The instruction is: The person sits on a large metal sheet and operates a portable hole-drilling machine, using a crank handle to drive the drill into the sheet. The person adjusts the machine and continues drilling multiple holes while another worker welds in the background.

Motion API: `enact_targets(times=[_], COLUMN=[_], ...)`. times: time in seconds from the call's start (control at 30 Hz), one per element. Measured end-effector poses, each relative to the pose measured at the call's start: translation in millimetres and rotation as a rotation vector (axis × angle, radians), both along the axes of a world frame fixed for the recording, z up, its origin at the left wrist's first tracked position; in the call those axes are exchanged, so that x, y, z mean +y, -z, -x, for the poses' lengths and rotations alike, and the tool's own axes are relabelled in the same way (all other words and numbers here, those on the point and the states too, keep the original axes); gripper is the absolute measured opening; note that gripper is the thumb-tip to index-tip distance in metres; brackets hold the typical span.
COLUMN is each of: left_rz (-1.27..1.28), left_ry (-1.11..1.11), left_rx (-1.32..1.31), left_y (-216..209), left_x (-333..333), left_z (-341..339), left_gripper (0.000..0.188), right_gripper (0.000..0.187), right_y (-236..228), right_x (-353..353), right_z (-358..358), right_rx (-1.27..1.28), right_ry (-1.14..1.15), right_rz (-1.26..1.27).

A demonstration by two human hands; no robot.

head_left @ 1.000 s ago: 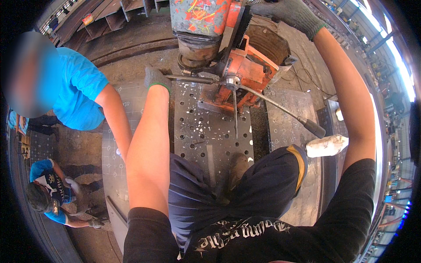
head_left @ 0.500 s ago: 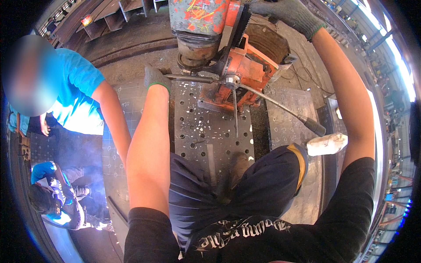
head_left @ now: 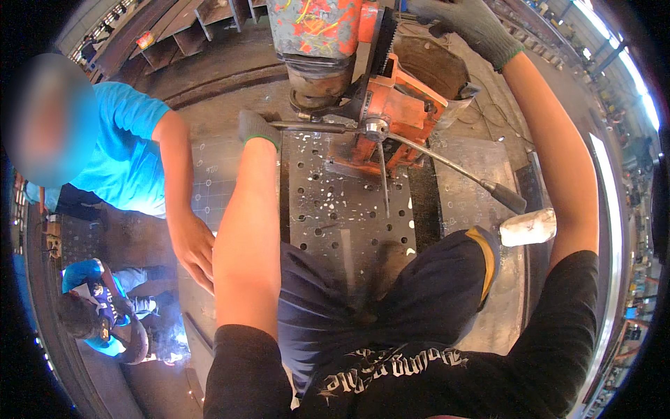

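Note:
An orange magnetic drill stands on a dark steel plate drilled with several holes. Its motor body, smeared with red and yellow paint, rises to the upper edge. From the hub spread thin feed levers. My left hand, in a grey knit glove, is wrapped round the end of the left feed lever. Another lever with a dark grip slopes down to the right, untouched. My right hand, gloved too, is raised behind the drill's toothed rack, fingers apart; the upper edge cuts part of it off.
A co-worker in a blue shirt leans in at left, a bare hand beside my left forearm. Below, another person crouches by a bright welding glow. A rusty bucket stands behind the drill; a white wrapped bundle lies near my right knee.
The co-worker's hand has come into sight beside my left forearm. My right hand has drawn slightly to the right from the drill. My left hand stays on its lever; the whole view has shifted a little.

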State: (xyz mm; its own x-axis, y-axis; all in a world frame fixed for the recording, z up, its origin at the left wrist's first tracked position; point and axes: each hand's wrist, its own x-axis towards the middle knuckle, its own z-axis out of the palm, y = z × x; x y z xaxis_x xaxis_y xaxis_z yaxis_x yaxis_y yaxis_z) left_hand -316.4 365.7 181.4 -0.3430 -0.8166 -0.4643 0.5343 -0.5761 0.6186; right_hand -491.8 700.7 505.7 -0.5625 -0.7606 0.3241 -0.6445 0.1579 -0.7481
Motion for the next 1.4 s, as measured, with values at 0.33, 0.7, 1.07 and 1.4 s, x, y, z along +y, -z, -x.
enact_targets(times=[0.33, 0.7, 1.07, 1.4], left_rz=[-0.038, -0.02, 0.007, 0.038], left_ry=[0.034, 0.066, 0.127, 0.193], left_rx=[-0.068, -0.037, -0.074, -0.089], left_y=[-10.8, -10.2, -1.3, -11.3], left_x=[8.2, 18.0, -6.1, 22.0], left_z=[-1.5, 2.6, -6.5, -6.9], left_gripper=[0.041, 0.04, 0.04, 0.047], right_gripper=[0.039, 0.037, 0.041, 0.049], right_y=[20.9, 38.7, 70.0, 117.4], right_x=[18.4, 34.7, 40.4, 62.7], right_z=[16.6, 31.6, 32.7, 63.4], right_rx=[-0.04, -0.12, 0.109, 0.337], right_ry=[0.024, -0.022, 0.128, 0.175], right_rz=[0.062, 0.157, 0.183, 0.149])
